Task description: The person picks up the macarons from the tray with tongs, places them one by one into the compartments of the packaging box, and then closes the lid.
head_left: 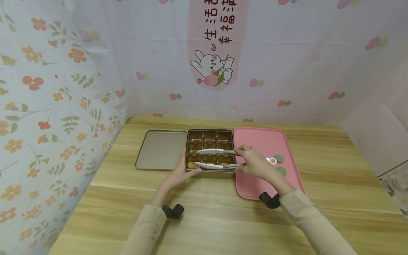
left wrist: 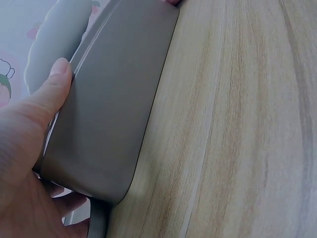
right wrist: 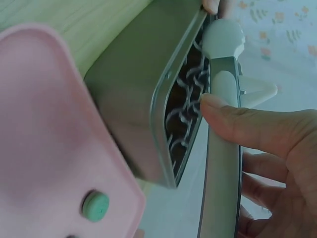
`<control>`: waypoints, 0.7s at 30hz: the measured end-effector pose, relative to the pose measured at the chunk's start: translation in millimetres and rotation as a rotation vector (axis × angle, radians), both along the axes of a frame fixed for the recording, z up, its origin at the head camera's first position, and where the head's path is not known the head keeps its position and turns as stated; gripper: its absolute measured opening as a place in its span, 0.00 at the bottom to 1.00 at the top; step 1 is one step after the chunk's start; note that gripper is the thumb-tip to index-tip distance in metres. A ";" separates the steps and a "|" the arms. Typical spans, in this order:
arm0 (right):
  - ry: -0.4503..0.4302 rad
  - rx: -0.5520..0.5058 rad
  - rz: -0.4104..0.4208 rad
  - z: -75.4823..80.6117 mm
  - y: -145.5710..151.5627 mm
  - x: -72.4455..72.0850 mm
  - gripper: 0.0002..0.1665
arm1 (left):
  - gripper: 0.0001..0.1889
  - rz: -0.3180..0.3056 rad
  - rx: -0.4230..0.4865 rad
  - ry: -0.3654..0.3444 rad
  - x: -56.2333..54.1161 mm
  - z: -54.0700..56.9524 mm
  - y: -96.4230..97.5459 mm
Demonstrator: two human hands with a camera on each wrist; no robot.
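A golden box (head_left: 209, 174) with a grid of paper-lined cells stands mid-table. My left hand (head_left: 183, 173) grips its near left corner, thumb on the rim (left wrist: 60, 69), fingers under the wall (left wrist: 116, 124). My right hand (head_left: 255, 163) holds silver tongs (head_left: 216, 158) across the box, their tips low over the front left cell. In the right wrist view my thumb (right wrist: 237, 121) presses the tongs' arm (right wrist: 223, 148) beside the box (right wrist: 133, 104). Small round green sweets (head_left: 279, 158) and a white-and-red one (head_left: 273, 161) lie on the pink tray (head_left: 264, 140).
The box's flat lid (head_left: 160, 148) lies to its left. The wooden table (head_left: 216, 219) is walled by floral cloth at the back and left. A green sweet (right wrist: 95, 206) sits near the pink tray's corner (right wrist: 44, 129).
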State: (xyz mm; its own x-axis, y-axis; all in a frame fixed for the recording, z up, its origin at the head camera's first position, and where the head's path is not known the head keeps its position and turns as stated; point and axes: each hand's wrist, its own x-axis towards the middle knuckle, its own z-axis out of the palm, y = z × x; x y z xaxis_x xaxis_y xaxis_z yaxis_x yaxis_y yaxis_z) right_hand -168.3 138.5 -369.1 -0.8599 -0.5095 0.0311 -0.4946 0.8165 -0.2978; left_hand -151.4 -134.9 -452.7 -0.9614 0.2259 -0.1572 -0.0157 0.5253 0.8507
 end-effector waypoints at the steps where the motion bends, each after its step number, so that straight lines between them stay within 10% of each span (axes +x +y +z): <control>1: 0.000 -0.005 -0.010 -0.2 3.3 -0.4 0.36 | 0.57 -0.001 0.000 0.001 -0.4 -0.7 0.2; 21: -0.081 -0.100 -0.198 -9.3 113.7 -1.5 0.40 | 0.57 -0.004 0.005 -0.005 -2.2 -4.8 0.0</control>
State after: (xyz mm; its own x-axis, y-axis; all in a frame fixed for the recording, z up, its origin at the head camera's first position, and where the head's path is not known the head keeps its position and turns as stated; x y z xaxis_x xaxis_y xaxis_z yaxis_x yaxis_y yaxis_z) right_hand -169.9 252.1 -378.4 -0.9444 -0.3289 0.0002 -0.2995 0.8597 -0.4139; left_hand -153.6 -134.9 -457.5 -0.9596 0.2309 -0.1610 -0.0179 0.5207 0.8535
